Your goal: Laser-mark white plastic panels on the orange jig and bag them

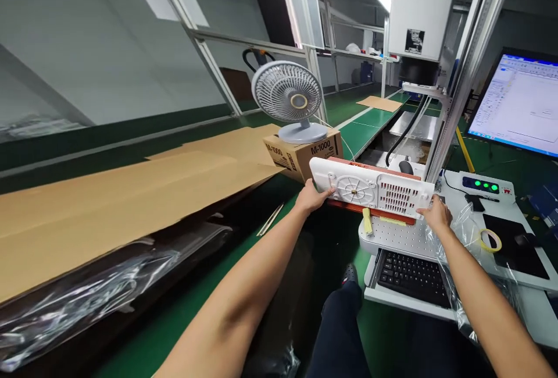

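A long white plastic panel [370, 189], with a round ribbed ring and a slotted grille, is held up between both hands, its broad face towards me. My left hand [312, 196] grips its left end, thumb on the face. At the right end my right hand [436, 215] pinches the edge. Orange-red strips [379, 211] show along the panel's upper and lower edges; I cannot tell if they belong to it. Just below hangs a yellow piece [367, 222], over a white perforated plate [401, 239] on the workstation.
Brown cardboard sheets [131, 183] lie to the left above clear plastic wrap [122, 282]. A grey fan [288, 93] stands on a carton [300, 160]. At the right are a marking-machine head [421, 17], a monitor [518, 102], a keyboard [412, 278], a tape roll [491, 241] and a plastic bag [464, 232].
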### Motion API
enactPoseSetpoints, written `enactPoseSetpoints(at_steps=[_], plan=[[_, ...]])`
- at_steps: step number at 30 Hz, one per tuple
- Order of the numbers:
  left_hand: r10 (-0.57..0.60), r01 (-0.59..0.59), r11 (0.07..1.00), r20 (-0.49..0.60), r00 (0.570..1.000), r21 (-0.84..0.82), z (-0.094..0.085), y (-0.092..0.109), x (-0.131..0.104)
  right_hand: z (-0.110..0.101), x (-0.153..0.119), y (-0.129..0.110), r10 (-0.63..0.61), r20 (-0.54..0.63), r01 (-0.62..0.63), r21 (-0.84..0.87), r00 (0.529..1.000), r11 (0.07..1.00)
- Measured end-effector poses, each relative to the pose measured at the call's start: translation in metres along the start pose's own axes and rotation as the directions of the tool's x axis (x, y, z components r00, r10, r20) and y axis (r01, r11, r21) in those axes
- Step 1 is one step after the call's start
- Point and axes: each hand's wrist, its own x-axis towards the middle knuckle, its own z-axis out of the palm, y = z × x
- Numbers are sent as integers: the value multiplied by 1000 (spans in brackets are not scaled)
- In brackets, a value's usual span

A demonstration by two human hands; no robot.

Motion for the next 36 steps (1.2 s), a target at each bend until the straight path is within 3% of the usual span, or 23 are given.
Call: enactPoseSetpoints(at_steps=[2, 5, 9, 11, 13, 16, 18, 21, 24, 26, 28, 31, 36], plan=[[5, -4, 1000, -21, 1000, 19, 3, -6, -24, -15, -11, 3, 0, -13, 1, 30, 1000, 1000], [30, -30, 999, -2, 1000, 18, 12, -32, -74, -50, -42, 18, -5, -64, 9, 72, 998, 997], [11, -16, 1000, 161, 987, 25, 33, -85, -160, -123, -117, 53, 1, -117, 21, 186, 993, 982], [-32, 15, 998, 265, 964, 66, 49, -110, -201, -164, -161, 72, -9, -169, 76, 394, 986, 916], [-76, 33, 992, 370, 926, 121, 69, -131, -237, -197, -202, 91, 22, -168, 59, 461, 985, 886], [-135, 21, 973, 499, 856, 228, 100, -152, -275, -214, -242, 118, 133, -111, -42, 595, 985, 803], [-167, -12, 952, 555, 815, 304, 120, -159, -290, -197, -255, 136, 189, -49, -111, 655, 981, 747], [-207, -70, 913, 602, 771, 403, 145, -163, -306, -136, -264, 160, 260, 90, -254, 655, 962, 712], [-239, -105, 872, 603, 761, 478, 160, -165, -317, -60, -273, 176, 265, 247, -362, 612, 932, 703], [-246, -121, 853, 595, 765, 507, 165, -166, -322, -18, -279, 182, 270, 275, -383, 569, 923, 728], [-243, -132, 843, 589, 770, 521, 166, -169, -325, 11, -283, 187, 283, 248, -373, 499, 926, 782], [-240, -141, 834, 582, 777, 533, 165, -174, -328, 30, -281, 194, 277, 146, -313, 382, 950, 870], [-252, -157, 816, 587, 769, 557, 168, -180, -332, 24, -265, 211, 263, 38, -264, 252, 964, 931]])
